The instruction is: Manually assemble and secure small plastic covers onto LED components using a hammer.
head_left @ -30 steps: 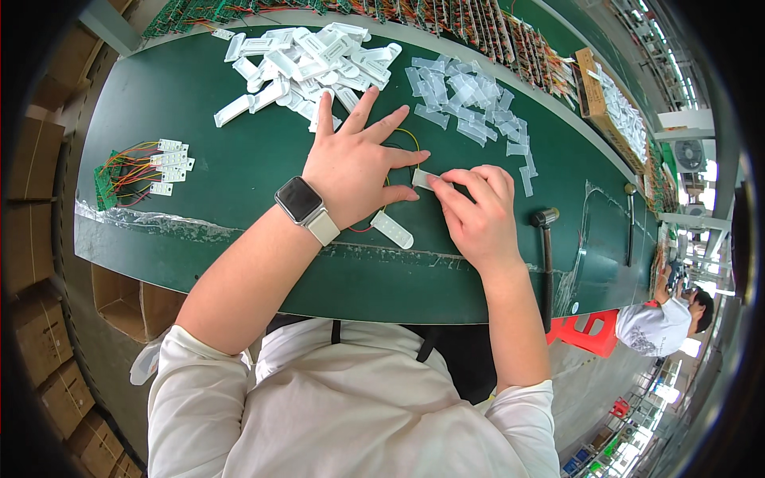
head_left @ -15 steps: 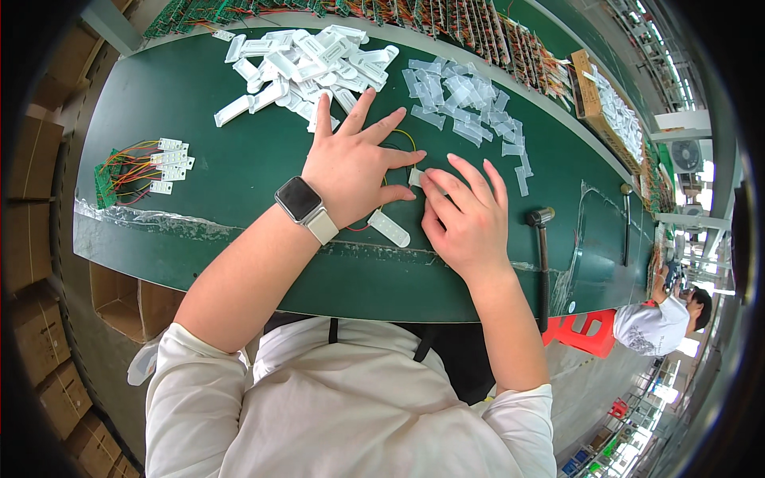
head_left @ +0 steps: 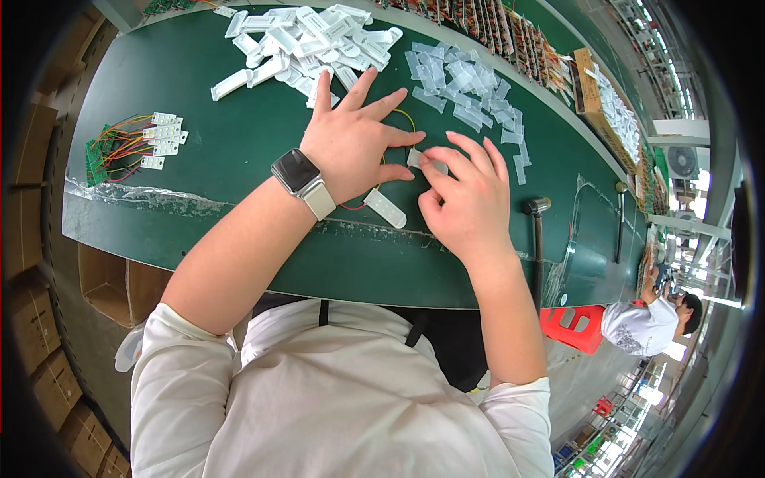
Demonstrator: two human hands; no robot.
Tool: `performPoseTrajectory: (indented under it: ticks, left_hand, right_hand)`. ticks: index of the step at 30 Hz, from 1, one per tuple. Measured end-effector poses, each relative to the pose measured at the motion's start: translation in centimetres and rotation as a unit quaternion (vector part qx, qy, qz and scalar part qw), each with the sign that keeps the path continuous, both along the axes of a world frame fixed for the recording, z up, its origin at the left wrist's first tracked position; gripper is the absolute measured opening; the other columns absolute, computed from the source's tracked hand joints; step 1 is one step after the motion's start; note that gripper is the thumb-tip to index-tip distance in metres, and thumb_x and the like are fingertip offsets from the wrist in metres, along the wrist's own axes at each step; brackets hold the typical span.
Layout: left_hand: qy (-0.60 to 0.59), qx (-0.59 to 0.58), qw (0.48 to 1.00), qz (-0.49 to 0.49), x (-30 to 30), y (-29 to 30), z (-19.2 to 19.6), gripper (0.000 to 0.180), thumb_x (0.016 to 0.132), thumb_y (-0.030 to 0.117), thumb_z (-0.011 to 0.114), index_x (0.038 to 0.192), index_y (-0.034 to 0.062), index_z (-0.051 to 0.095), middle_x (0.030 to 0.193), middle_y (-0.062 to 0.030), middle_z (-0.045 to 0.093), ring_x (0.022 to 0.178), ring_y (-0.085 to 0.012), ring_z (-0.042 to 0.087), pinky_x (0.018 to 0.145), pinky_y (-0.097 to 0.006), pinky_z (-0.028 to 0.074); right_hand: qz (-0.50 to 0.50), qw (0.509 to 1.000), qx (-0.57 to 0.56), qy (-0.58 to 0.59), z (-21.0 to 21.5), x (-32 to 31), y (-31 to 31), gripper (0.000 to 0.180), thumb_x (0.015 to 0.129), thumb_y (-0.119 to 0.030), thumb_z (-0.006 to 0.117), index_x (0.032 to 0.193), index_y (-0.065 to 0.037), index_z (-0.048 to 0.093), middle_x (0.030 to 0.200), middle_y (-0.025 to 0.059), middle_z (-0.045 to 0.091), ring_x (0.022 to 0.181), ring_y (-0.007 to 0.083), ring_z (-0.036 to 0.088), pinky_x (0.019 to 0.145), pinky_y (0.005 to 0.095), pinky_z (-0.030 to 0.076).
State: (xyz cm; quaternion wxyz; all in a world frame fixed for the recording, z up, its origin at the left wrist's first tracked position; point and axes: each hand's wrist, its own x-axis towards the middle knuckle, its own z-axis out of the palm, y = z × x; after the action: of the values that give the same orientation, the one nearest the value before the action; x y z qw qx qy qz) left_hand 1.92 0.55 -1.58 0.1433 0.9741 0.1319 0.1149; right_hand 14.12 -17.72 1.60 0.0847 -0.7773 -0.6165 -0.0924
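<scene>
My left hand (head_left: 347, 151) lies palm down on the green table, fingers spread wide, a watch (head_left: 296, 174) on its wrist. What sits under the palm is hidden. A yellow wire (head_left: 409, 119) and a red wire (head_left: 351, 208) come out from beneath it. Beside its thumb rests a white strip with small dots (head_left: 386, 209). Between the two hands is a small white piece (head_left: 413, 158), near my left index fingertip. My right hand (head_left: 472, 199) pinches this piece at its right end; the fingertips partly cover it.
White plastic housings (head_left: 311, 48) are heaped at the back, with clear plastic pieces (head_left: 462, 84) to their right. Wired boards (head_left: 131, 147) lie at left. A hammer (head_left: 537, 239) lies at right. Circuit boards and a cardboard box (head_left: 590, 88) line the far edge. Another person (head_left: 645, 325) sits at far right.
The whole view has shifted slightly. My left hand keeps its spread pose on the table. My right fingers have moved a little around the small white piece.
</scene>
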Motion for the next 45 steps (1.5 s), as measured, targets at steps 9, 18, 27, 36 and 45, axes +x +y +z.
performPoseTrajectory:
  ticks: [9,18,27,36,45]
  left_hand:
    - [-0.006,0.004,1.0,-0.004,0.5,-0.2,0.1,0.058,0.08,0.06,0.085,0.135,0.0463,0.076,0.168,-0.0005,0.052,0.163,-0.0355,0.031,0.126,-0.078,0.016]
    - [0.01,-0.001,1.0,-0.002,0.1,-0.1,0.3,0.062,0.082,0.059,0.085,0.141,0.0432,0.073,0.169,0.0005,0.05,0.165,-0.0348,0.028,0.128,-0.078,0.014]
    - [0.016,0.013,1.0,0.001,0.1,0.1,0.0,0.064,0.083,0.063,0.084,0.143,0.0446,0.071,0.169,0.0005,0.05,0.164,-0.0353,0.029,0.127,-0.079,0.014]
    - [0.023,0.016,1.0,0.006,0.1,0.1,0.0,0.068,0.083,0.063,0.083,0.146,0.0453,0.068,0.17,0.0011,0.049,0.164,-0.0344,0.03,0.127,-0.078,0.013]
    - [0.019,0.008,1.0,0.003,0.3,-0.2,0.1,0.067,0.082,0.064,0.083,0.145,0.0447,0.069,0.169,0.0012,0.049,0.164,-0.0338,0.031,0.127,-0.079,0.013]
  right_hand:
    - [-0.058,0.988,0.136,0.052,-0.5,1.3,-1.4,0.028,0.084,-0.007,0.076,0.109,-0.015,0.084,0.118,0.0004,0.076,0.122,0.0283,0.067,0.109,0.0468,0.049]
    - [-0.38,0.918,0.063,0.096,0.1,3.1,-17.8,0.039,0.093,-0.027,0.085,0.124,-0.007,0.072,0.111,0.0109,0.07,0.105,0.0309,0.065,0.095,0.0439,0.053]
    - [-0.357,0.891,0.076,0.271,1.6,2.0,-17.3,0.023,0.111,-0.019,0.064,0.119,0.002,0.067,0.089,0.0078,0.069,0.076,0.0167,0.068,0.066,0.0317,0.056]
    - [-0.333,0.784,0.044,0.522,3.8,-3.3,-8.0,0.031,0.115,-0.025,0.059,0.124,0.0,0.075,0.07,-0.0019,0.061,0.056,0.0042,0.056,0.051,0.0242,0.044]
    - [-0.176,0.941,0.053,0.285,-0.1,-4.0,-5.4,0.019,0.101,-0.014,0.077,0.116,-0.002,0.075,0.072,0.017,0.067,0.061,0.0347,0.064,0.057,0.0409,0.05]
